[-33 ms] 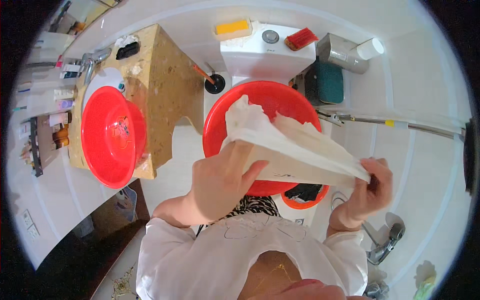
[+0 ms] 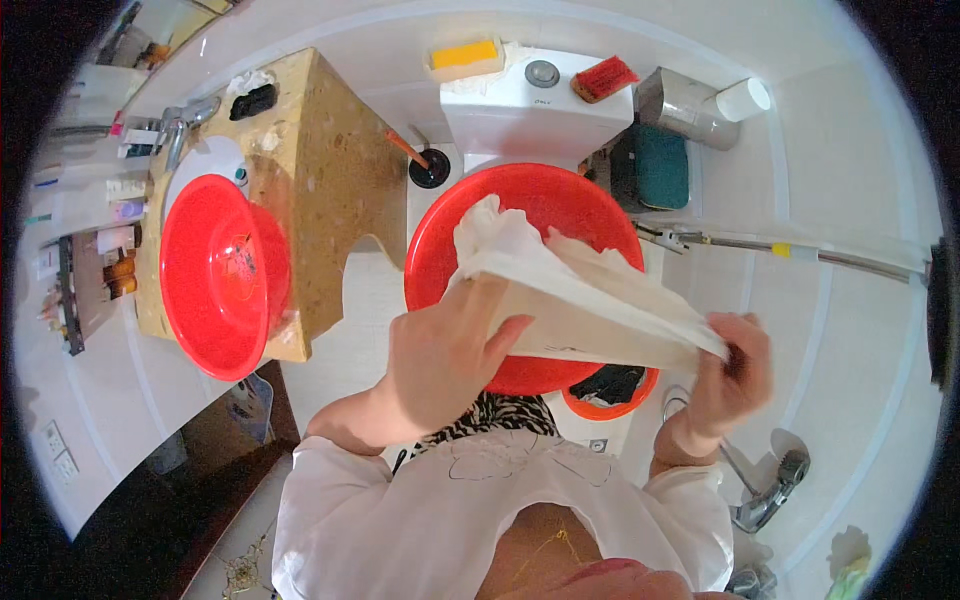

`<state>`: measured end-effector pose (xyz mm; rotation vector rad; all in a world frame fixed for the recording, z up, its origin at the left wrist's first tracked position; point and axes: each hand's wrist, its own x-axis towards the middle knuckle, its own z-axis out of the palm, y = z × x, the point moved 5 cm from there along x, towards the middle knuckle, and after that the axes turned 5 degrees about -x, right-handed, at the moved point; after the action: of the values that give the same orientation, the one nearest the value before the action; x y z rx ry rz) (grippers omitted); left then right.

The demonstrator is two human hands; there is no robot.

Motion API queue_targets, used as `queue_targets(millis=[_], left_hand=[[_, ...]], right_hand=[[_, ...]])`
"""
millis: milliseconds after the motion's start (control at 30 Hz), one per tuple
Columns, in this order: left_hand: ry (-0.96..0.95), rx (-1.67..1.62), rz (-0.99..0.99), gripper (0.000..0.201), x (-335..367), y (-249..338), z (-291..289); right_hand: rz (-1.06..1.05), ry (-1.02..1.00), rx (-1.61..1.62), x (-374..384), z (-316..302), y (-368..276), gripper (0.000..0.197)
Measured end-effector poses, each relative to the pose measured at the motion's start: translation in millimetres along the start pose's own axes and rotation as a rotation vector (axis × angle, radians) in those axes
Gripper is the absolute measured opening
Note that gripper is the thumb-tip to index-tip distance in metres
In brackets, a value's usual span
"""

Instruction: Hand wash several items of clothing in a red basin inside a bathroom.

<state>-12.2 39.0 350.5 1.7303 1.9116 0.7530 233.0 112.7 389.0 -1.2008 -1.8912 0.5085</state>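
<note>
A thin cream-white cloth (image 2: 610, 300) is stretched between my two hands over a large red basin (image 2: 425, 225). My left hand (image 2: 440, 345) holds the cloth's left part, its fingers reaching under the folded edge and their tips hidden. The left thumb stands apart from the fingers, in front of the cloth. My right hand (image 2: 738, 372) pinches the right end of the cloth in bent fingers and is slightly blurred. Crumpled folds of the cloth rise beyond my left fingers, and a small dark mark shows low on its near side. The basin's inside is mostly hidden.
A smaller red basin (image 2: 215, 280) tilts on the stone-patterned counter (image 2: 345, 150) at left. Black cloth lies in an orange-red bucket (image 2: 605, 403) near my right wrist. The toilet tank (image 2: 530, 110) carries a red brush (image 2: 604, 80). A plunger (image 2: 429, 168) and shower head (image 2: 790, 470) flank the basin.
My right hand has shifted slightly left with its end of the cloth, and the cloth's near edge has moved a little. My left hand stays nearly in place.
</note>
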Motion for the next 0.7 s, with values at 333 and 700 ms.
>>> queue_targets(millis=[333,700], left_hand=[[-0.349,0.171,-0.192,0.047,-13,-291,360],[-0.272,0.123,-0.315,0.072,79,-365,458]], right_hand=[[0.43,-0.787,-0.41,-188,322,307,0.042],[-0.066,-0.554,-0.53,-175,442,447,0.057]])
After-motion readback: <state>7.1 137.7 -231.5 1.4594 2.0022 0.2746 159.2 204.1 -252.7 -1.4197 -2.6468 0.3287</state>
